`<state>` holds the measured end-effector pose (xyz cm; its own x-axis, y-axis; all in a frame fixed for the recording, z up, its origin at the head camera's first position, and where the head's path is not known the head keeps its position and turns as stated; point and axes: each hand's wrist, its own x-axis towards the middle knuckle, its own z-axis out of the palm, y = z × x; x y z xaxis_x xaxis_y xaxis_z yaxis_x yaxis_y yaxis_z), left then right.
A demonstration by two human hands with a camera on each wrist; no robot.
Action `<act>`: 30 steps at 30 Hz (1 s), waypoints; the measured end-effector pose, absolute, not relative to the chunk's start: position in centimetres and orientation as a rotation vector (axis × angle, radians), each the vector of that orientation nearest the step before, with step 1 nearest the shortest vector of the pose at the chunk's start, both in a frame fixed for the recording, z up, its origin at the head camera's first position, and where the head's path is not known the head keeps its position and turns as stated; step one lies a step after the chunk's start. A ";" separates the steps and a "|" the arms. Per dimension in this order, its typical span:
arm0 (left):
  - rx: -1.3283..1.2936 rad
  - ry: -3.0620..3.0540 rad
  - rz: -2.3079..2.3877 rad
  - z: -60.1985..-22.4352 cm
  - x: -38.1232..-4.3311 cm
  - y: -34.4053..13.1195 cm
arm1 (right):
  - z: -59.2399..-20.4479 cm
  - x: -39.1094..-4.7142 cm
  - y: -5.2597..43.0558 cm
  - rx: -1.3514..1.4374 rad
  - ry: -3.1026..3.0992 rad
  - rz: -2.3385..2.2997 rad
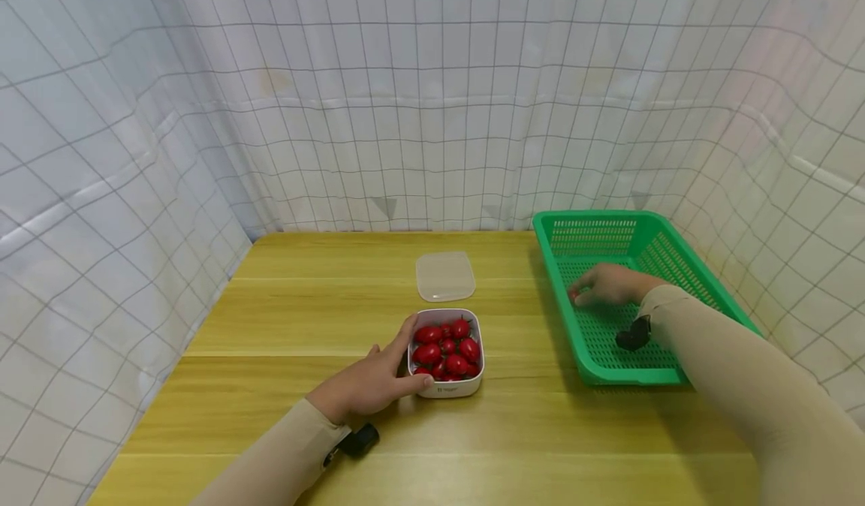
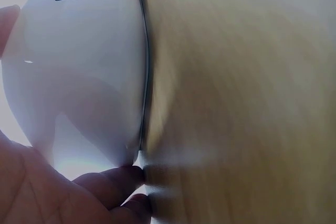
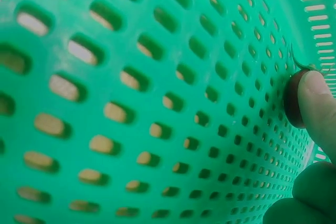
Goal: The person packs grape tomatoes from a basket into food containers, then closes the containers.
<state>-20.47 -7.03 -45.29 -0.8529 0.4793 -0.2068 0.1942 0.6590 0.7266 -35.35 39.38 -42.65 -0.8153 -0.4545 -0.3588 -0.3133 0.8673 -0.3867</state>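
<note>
On the table a white square container [image 1: 449, 390] holds several small red tomatoes [image 1: 456, 363], some with green stems. My left hand [image 1: 375, 380] grips its left side, the thumb on the near rim and the fingers along the far left corner. The left wrist view shows the container's printed wall [image 2: 79, 51] with the fingers [image 2: 107, 184] against it. Over on the right, my right hand [image 1: 610, 284] is inside a green basket [image 1: 588, 377], pinching a tomato [image 1: 573, 296] near the basket's left wall. In the right wrist view the tomato [image 3: 294, 98] has a green stem and sits under the thumb.
Behind the container lies a translucent square lid [image 1: 445, 276] on the wooden table [image 1: 317, 303]. White gridded curtains [image 1: 432, 115] stand close around the back and sides. The basket's raised perforated walls surround the right hand.
</note>
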 end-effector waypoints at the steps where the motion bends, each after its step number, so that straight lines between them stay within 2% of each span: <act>1: 0.531 2.495 1.028 -45.3 -20.5 -7.0 | -42.7 -35.4 39.4 -0.562 2.593 -0.429; 30: 0.526 2.509 1.021 -45.4 -20.4 -7.0 | -42.6 -35.0 39.3 -0.550 2.604 -0.432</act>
<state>-20.35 -6.98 -45.42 -0.8577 0.4721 -0.2036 0.1959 0.6661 0.7196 -35.04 39.25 -42.59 -0.8232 -0.4441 -0.3538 -0.3059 0.8718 -0.3827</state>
